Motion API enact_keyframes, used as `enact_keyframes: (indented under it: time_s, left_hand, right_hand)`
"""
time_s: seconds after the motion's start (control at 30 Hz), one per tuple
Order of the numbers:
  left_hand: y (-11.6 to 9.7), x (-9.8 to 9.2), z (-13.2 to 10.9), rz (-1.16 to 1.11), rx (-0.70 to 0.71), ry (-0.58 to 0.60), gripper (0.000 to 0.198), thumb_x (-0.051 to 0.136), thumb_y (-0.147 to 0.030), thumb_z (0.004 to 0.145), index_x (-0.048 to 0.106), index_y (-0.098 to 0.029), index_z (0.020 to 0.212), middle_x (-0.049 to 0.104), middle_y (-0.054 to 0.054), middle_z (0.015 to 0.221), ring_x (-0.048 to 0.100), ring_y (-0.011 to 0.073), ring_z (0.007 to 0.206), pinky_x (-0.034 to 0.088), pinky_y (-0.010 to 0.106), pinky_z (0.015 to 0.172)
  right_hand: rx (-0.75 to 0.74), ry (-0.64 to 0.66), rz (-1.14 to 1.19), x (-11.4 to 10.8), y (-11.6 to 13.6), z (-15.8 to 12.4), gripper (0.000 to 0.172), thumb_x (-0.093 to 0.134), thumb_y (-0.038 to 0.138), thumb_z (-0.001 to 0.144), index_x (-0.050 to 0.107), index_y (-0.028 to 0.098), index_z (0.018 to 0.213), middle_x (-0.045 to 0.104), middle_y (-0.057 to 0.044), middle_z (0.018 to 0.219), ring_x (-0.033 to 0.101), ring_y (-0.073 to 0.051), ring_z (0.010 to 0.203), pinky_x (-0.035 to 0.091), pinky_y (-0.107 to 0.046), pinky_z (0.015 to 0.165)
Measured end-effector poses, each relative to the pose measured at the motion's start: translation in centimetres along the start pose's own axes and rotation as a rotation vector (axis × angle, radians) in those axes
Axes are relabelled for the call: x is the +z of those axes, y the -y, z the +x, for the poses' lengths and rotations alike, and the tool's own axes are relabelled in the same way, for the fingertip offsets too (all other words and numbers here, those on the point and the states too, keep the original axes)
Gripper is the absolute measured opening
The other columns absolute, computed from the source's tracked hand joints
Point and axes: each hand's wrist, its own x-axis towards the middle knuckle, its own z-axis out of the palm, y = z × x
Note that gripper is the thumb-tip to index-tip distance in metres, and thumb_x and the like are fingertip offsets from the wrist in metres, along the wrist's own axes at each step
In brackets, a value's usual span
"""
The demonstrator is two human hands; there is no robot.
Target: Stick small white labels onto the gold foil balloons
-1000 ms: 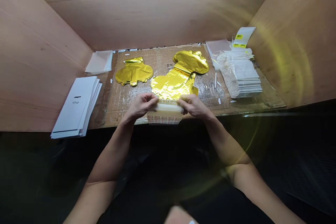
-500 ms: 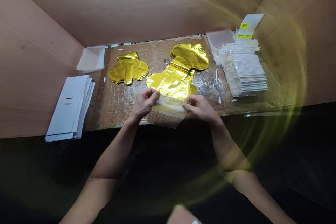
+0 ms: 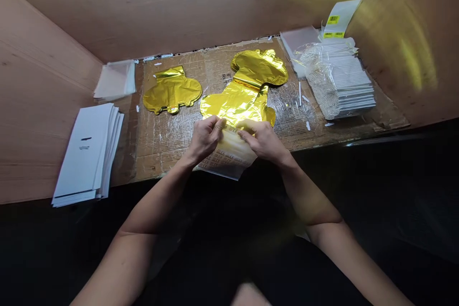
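My left hand (image 3: 205, 137) and my right hand (image 3: 263, 139) both pinch the top edge of a clear printed plastic bag (image 3: 225, 158) at the near edge of the cardboard-covered table (image 3: 165, 138). A folded gold foil balloon (image 3: 238, 107) lies just beyond my fingers, with its lower end at the bag's mouth. Its far lobe (image 3: 258, 67) rests flat on the table. A second, smaller gold foil balloon (image 3: 171, 91) lies to the left, apart from both hands.
A stack of white cards (image 3: 88, 150) sits at the left. Clear sleeves (image 3: 115, 80) lie at the back left. A wrapped pile of white straws (image 3: 344, 86) and a labelled bag (image 3: 339, 19) stand at the right. Wooden walls (image 3: 201, 5) enclose the table.
My hands have come closer together on the bag's top edge, and the bag now hangs lower over the table's front edge. The view has tilted down slightly.
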Motion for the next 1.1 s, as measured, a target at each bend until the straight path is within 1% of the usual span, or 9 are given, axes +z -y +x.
enact_keyframes:
  time_s: [0.17, 0.27, 0.43, 0.57, 0.63, 0.7, 0.8, 0.97, 1.1]
  left_hand:
    - [1.6, -0.6, 0.2, 0.012, 0.041, -0.031, 0.053, 0.054, -0.053, 0.103, 0.044, -0.022, 0.061, 0.041, -0.003, 0.055, 0.036, 0.0124, 0.054, 0.028, 0.030, 0.056]
    - [2.1, -1.0, 0.6, -0.019, 0.066, -0.013, 0.054, 0.052, -0.052, 0.103, 0.039, -0.022, 0.060, 0.035, -0.003, 0.057, 0.032, 0.0122, 0.055, 0.025, 0.030, 0.056]
    - [2.4, -2.0, 0.8, -0.098, 0.041, -0.018, 0.054, 0.052, -0.051, 0.102, 0.037, -0.022, 0.059, 0.034, -0.003, 0.057, 0.032, 0.0123, 0.054, 0.025, 0.030, 0.055]
    - [4.2, -3.7, -0.3, -0.029, 0.049, -0.012, 0.050, 0.051, -0.046, 0.104, 0.042, -0.022, 0.062, 0.043, -0.002, 0.057, 0.040, 0.0136, 0.056, 0.032, 0.030, 0.058]
    - [5.7, -4.4, -1.1, 0.023, 0.140, 0.083, 0.043, 0.051, -0.042, 0.105, 0.053, -0.021, 0.067, 0.064, 0.003, 0.070, 0.057, 0.0172, 0.069, 0.047, 0.032, 0.070]
    - [6.9, -4.6, -1.7, 0.072, 0.283, 0.206, 0.037, 0.052, -0.039, 0.105, 0.063, -0.020, 0.076, 0.079, 0.012, 0.111, 0.069, 0.0250, 0.105, 0.054, 0.040, 0.097]
    - [7.6, -4.0, -2.3, 0.196, 0.410, 0.326, 0.038, 0.050, -0.040, 0.108, 0.069, -0.019, 0.084, 0.063, 0.014, 0.157, 0.051, 0.0332, 0.149, 0.042, 0.055, 0.122]
    - [7.0, -2.9, -2.7, 0.414, 0.357, 0.423, 0.041, 0.040, -0.041, 0.113, 0.075, -0.022, 0.101, 0.063, 0.005, 0.159, 0.050, 0.0330, 0.152, 0.044, 0.059, 0.119]
    - [7.1, -2.8, -3.0, 0.438, 0.376, 0.397, 0.041, 0.040, -0.041, 0.114, 0.074, -0.022, 0.100, 0.062, 0.004, 0.159, 0.053, 0.0314, 0.151, 0.046, 0.056, 0.116]
  right_hand:
    - [-0.084, -0.055, -0.001, 1.7, 0.0, 0.1, 0.024, 0.059, 0.030, 0.105, 0.079, 0.025, 0.116, 0.081, -0.007, 0.113, 0.074, -0.025, 0.104, 0.053, -0.037, 0.099]
    - [-0.133, -0.053, -0.139, 2.7, 0.2, 0.3, 0.028, 0.054, 0.029, 0.107, 0.079, 0.025, 0.117, 0.079, -0.010, 0.113, 0.072, -0.026, 0.106, 0.052, -0.037, 0.098]
    - [-0.180, -0.011, -0.377, 4.2, 1.2, 0.9, 0.028, 0.051, 0.031, 0.109, 0.078, 0.025, 0.107, 0.075, -0.012, 0.117, 0.066, -0.025, 0.103, 0.047, -0.039, 0.093]
    - [-0.125, -0.129, -0.170, 4.4, 1.1, 2.8, 0.021, 0.056, 0.032, 0.103, 0.069, 0.021, 0.091, 0.073, -0.010, 0.101, 0.063, -0.025, 0.099, 0.048, -0.040, 0.094]
    - [0.031, -0.115, -0.042, 4.2, 0.4, 4.5, 0.016, 0.059, 0.031, 0.097, 0.066, 0.020, 0.087, 0.071, -0.007, 0.091, 0.063, -0.021, 0.087, 0.049, -0.035, 0.084]
    - [0.186, 0.002, -0.007, 4.1, -0.4, 6.4, 0.016, 0.061, 0.030, 0.092, 0.065, 0.019, 0.082, 0.069, -0.004, 0.083, 0.061, -0.018, 0.077, 0.047, -0.031, 0.074]
    - [0.304, 0.133, -0.161, 4.7, -0.8, 8.4, 0.024, 0.060, 0.033, 0.094, 0.065, 0.017, 0.077, 0.069, -0.003, 0.078, 0.059, -0.016, 0.072, 0.042, -0.028, 0.070]
    - [0.325, 0.135, -0.687, 5.4, 0.3, 8.3, 0.028, 0.059, 0.039, 0.101, 0.071, 0.017, 0.088, 0.077, -0.013, 0.092, 0.067, -0.025, 0.087, 0.041, -0.035, 0.082]
    - [0.303, 0.029, -0.808, 4.1, 0.2, 7.9, 0.029, 0.056, 0.042, 0.106, 0.070, 0.016, 0.108, 0.077, -0.016, 0.104, 0.068, -0.030, 0.097, 0.040, -0.038, 0.090]
